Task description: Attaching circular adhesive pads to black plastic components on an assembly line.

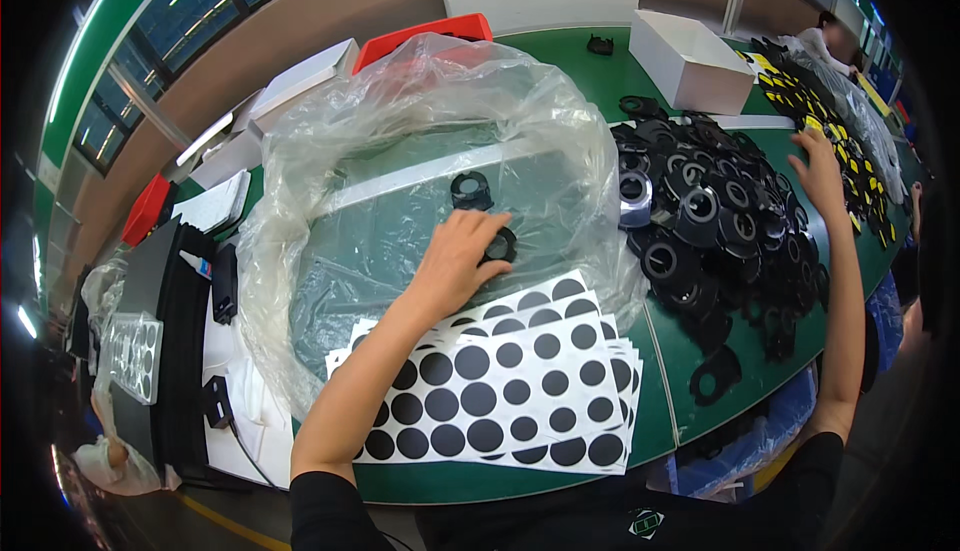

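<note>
Currently the left hand [462, 259] rests inside a large clear plastic bag [330, 151] spread open on the green tabletop [690, 371], fingers curled around a black ring-shaped part [502, 245]; grip closed on it. A second black ring part [470, 191] lies just beyond, on the bag's floor. Sheets of white backing with black round stickers [520, 381] lie stacked just under the left forearm, near the tabletop's front edge. The right hand [820, 173] reaches far right, fingers spread flat, grip open, touching the far edge of a heap of black ring parts [715, 231]. Beyond the heap sits a white cardboard box [690, 61]. A red bin [425, 36] shows behind the bag.
</note>
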Motion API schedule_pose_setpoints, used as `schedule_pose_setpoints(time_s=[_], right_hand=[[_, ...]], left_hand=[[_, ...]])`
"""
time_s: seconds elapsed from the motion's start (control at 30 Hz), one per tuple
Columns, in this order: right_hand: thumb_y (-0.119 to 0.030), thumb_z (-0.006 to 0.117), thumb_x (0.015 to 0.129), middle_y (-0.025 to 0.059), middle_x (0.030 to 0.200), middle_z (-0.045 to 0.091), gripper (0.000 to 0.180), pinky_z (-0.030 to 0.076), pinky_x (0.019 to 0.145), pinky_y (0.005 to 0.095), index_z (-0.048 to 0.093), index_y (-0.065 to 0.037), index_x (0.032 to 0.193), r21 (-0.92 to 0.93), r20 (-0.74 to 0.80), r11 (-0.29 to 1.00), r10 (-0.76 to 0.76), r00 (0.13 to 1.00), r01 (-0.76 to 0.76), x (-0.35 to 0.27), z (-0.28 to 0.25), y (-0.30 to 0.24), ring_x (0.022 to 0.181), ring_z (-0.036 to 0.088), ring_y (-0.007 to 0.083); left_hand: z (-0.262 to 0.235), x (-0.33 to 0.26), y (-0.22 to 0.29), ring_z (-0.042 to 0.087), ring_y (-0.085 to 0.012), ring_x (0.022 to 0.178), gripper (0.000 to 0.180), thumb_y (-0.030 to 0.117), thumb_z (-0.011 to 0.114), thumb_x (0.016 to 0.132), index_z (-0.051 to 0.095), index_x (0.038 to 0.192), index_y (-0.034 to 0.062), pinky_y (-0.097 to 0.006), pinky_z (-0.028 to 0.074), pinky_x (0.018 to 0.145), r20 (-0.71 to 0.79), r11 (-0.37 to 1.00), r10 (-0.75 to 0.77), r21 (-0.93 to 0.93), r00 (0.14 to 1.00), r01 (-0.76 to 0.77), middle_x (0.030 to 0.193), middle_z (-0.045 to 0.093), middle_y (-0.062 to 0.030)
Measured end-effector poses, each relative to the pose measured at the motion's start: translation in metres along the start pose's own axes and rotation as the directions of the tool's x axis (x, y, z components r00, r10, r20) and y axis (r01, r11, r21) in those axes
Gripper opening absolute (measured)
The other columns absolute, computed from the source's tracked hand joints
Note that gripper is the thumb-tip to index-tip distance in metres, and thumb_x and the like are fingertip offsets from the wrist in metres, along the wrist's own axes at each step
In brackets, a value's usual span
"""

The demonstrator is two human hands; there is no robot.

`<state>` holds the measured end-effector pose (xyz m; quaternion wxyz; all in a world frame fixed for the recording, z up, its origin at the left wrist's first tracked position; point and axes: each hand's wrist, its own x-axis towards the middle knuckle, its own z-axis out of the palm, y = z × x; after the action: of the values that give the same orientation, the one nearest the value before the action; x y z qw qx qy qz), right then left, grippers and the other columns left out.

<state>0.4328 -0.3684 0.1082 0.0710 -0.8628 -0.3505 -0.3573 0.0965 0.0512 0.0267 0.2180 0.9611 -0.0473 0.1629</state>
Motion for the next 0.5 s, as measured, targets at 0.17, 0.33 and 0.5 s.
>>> schedule_pose_setpoints(time_s=[0.17,0.33,0.5], right_hand=[[-0.004,0.069,0.073,0.0083,0.081,0.062,0.014,0.048,0.067,0.0338,0.066,-0.004,0.087,0.706,0.285,0.708,-0.295,0.912,0.009,-0.022,-0.064,-0.236,0.074,0.060,0.0232],[-0.019,0.066,0.080,0.0062,0.083,0.057,0.017,0.049,0.070,0.0369,0.059,-0.007,0.090,0.924,0.170,0.345,-0.753,0.635,0.162,-0.101,-0.077,-0.343,0.082,0.057,0.0263],[-0.020,0.068,0.078,0.0093,0.091,0.054,0.026,0.049,0.072,0.0375,0.055,-0.003,0.093,0.945,0.143,0.281,-0.812,0.566,0.165,-0.112,-0.067,-0.394,0.089,0.055,0.0271]], left_hand=[[-0.007,-0.029,-0.005,0.056,-0.0284,0.082,0.047,0.009,0.075,0.070,0.055,0.112,0.0011,-0.034,0.044,0.074,-0.257,0.983,-0.151,0.066,0.954,0.173,0.087,0.056,-0.0122],[0.004,-0.032,0.027,0.058,-0.0165,0.076,0.017,0.018,0.063,0.089,0.057,0.091,0.0022,-0.028,0.046,0.069,-0.240,0.492,-0.591,-0.864,0.770,0.108,0.084,0.060,-0.0040],[0.018,-0.080,0.048,0.051,-0.0328,0.114,0.040,0.036,0.038,0.100,0.054,0.082,0.0035,-0.042,0.039,0.103,0.257,-0.594,-0.413,-0.803,0.874,-0.044,0.123,0.051,-0.0221]])
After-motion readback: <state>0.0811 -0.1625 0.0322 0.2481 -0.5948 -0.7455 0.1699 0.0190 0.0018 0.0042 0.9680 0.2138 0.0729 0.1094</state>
